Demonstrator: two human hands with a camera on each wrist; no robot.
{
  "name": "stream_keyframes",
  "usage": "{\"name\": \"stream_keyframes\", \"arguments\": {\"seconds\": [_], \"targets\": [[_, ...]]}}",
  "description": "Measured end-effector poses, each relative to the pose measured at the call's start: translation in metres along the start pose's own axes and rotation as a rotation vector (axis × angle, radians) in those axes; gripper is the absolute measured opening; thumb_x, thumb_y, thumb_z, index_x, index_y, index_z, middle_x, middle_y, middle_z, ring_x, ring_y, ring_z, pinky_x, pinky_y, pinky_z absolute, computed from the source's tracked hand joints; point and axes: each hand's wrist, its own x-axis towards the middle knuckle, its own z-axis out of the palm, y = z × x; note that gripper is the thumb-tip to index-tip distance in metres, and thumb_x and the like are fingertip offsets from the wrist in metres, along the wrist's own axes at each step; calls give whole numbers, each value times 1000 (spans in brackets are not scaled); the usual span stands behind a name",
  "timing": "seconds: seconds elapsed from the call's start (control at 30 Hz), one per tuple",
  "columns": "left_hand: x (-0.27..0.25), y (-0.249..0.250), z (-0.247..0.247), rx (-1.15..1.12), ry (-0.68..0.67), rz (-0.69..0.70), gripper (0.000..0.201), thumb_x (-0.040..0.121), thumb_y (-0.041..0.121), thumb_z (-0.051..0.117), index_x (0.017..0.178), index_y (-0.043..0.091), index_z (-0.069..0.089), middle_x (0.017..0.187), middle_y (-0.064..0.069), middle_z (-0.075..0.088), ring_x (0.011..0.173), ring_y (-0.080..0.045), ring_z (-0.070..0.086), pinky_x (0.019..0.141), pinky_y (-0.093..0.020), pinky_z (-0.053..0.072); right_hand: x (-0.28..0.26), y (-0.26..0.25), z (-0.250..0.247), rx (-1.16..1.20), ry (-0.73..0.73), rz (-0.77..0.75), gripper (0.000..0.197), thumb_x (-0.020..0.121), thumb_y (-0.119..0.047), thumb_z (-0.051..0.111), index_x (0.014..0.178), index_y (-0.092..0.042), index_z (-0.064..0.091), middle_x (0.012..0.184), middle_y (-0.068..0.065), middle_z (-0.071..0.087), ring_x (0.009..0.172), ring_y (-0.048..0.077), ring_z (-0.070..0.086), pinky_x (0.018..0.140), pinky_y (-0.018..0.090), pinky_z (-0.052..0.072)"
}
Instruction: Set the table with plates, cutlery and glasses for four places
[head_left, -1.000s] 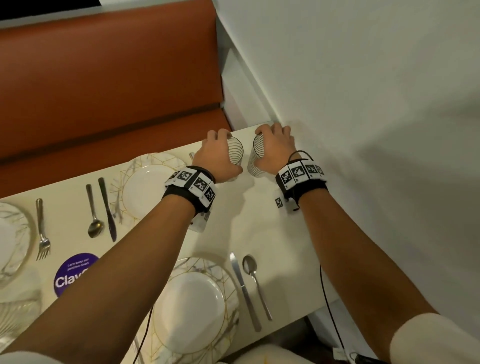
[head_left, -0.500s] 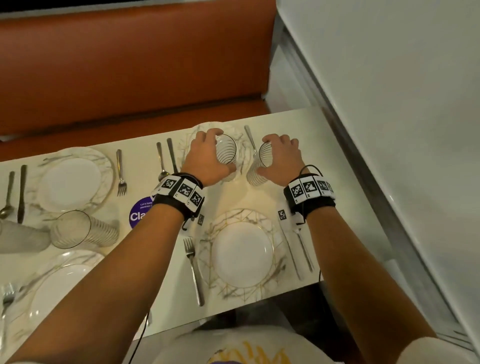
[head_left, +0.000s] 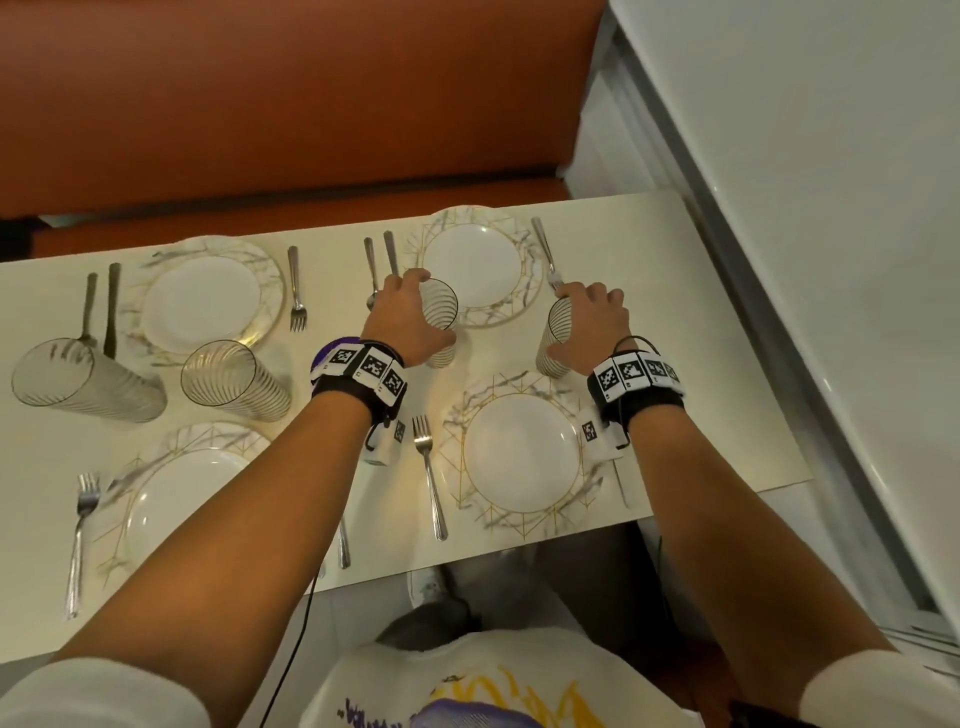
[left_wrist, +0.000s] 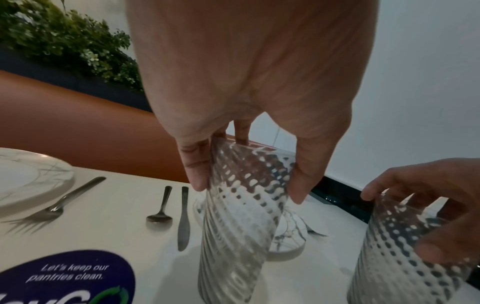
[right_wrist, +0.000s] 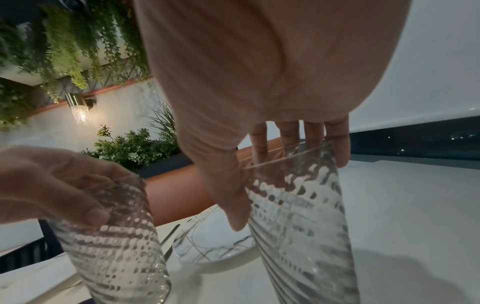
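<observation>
My left hand (head_left: 415, 312) grips a ribbed clear glass (head_left: 441, 322) by its rim, between the far right plate (head_left: 470, 265) and the near right plate (head_left: 522, 460). My right hand (head_left: 576, 325) grips a second ribbed glass (head_left: 551, 340) the same way, just right of it. In the left wrist view the fingers and thumb (left_wrist: 298, 185) curl round the glass (left_wrist: 239, 236), which leans a little. The right wrist view shows the other glass (right_wrist: 303, 236) held by thumb and fingers (right_wrist: 233, 205). I cannot tell whether either base touches the table.
Two more glasses (head_left: 234, 382) (head_left: 83, 382) stand at the left between the left-hand plates (head_left: 202, 299) (head_left: 176, 499). Forks, knives and spoons lie beside the plates. An orange bench (head_left: 311, 130) runs behind the table and a white wall (head_left: 831, 208) closes the right side.
Both hands have carried their glasses back from the table's far right corner to the space between the two right-hand plates. The head view has swung left and shows more of the table.
</observation>
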Motion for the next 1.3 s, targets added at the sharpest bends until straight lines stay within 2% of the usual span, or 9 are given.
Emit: {"name": "stream_keyframes", "arguments": {"seconds": [0.6, 0.67, 0.73, 0.83, 0.9, 1.0, 1.1, 1.2, 1.3], "targets": [[2, 8, 20, 49, 42, -94, 97, 74, 33, 89, 152, 15, 33, 146, -14, 40, 137, -38, 40, 104, -54, 49, 10, 20, -2, 5, -15, 19, 72, 68, -28, 79, 131, -24, 44, 128, 10, 47, 119, 33, 41, 93, 42, 42], [1, 10, 20, 41, 44, -102, 99, 74, 33, 89, 152, 13, 32, 147, -15, 39, 138, -39, 40, 106, -54, 49, 10, 19, -1, -15, -3, 25, 77, 67, -35, 82, 133, -25, 44, 129, 10, 49, 120, 33, 42, 94, 42, 41], [0, 11, 19, 40, 31, -112, 106, 73, 37, 91, 155, 13, 28, 150, -16, 36, 142, -40, 37, 110, -55, 46, 8, 19, 1, -54, 8, 26, 89, 64, -51, 84, 138, -25, 43, 128, 10, 50, 119, 33, 43, 96, 42, 37], [-6, 11, 14, 58, 39, -114, 117, 70, 51, 91, 157, 15, 22, 154, -17, 34, 143, -40, 36, 112, -57, 44, 7, 19, -1, -75, 27, 2, 103, 60, -69, 77, 144, -24, 38, 132, 13, 49, 121, 35, 41, 100, 45, 33], [-10, 10, 9, 79, 52, -99, 122, 67, 60, 89, 158, 16, 21, 155, -17, 34, 142, -39, 38, 112, -57, 43, 8, 17, -7, -63, 34, -24, 105, 60, -72, 72, 147, -25, 35, 140, 14, 43, 128, 36, 37, 105, 48, 31], [-21, 10, -2, 101, 82, -95, 129, 62, 68, 87, 159, 17, 19, 156, -16, 35, 142, -38, 40, 112, -58, 42, 7, 7, -19, -4, 63, -75, 98, 67, -66, 73, 147, -26, 34, 145, 15, 38, 134, 37, 33, 109, 51, 28], [-33, 5, -13, 86, 122, -77, 129, 60, 72, 86, 159, 18, 22, 154, -15, 37, 140, -37, 41, 111, -58, 43, 4, -13, -29, -37, 90, -141, 92, 66, -68, 63, 144, -26, 38, 142, 12, 42, 130, 36, 34, 104, 48, 29], [-53, 1, -26, 61, 162, -79, 119, 68, 70, 82, 159, 18, 24, 156, -15, 36, 142, -35, 40, 113, -54, 42, -6, -36, -33, 16, 91, -192, 72, 76, -48, 70, 139, -26, 44, 142, 11, 44, 129, 35, 34, 103, 46, 28], [-73, -10, -35, -6, 198, -68, 110, 75, 68, 78, 159, 19, 25, 159, -14, 32, 145, -34, 37, 114, -53, 41, -22, -57, -27, 65, 148, -246, 55, 79, -39, 70, 130, -26, 53, 136, 8, 49, 126, 33, 37, 102, 46, 30]]}}
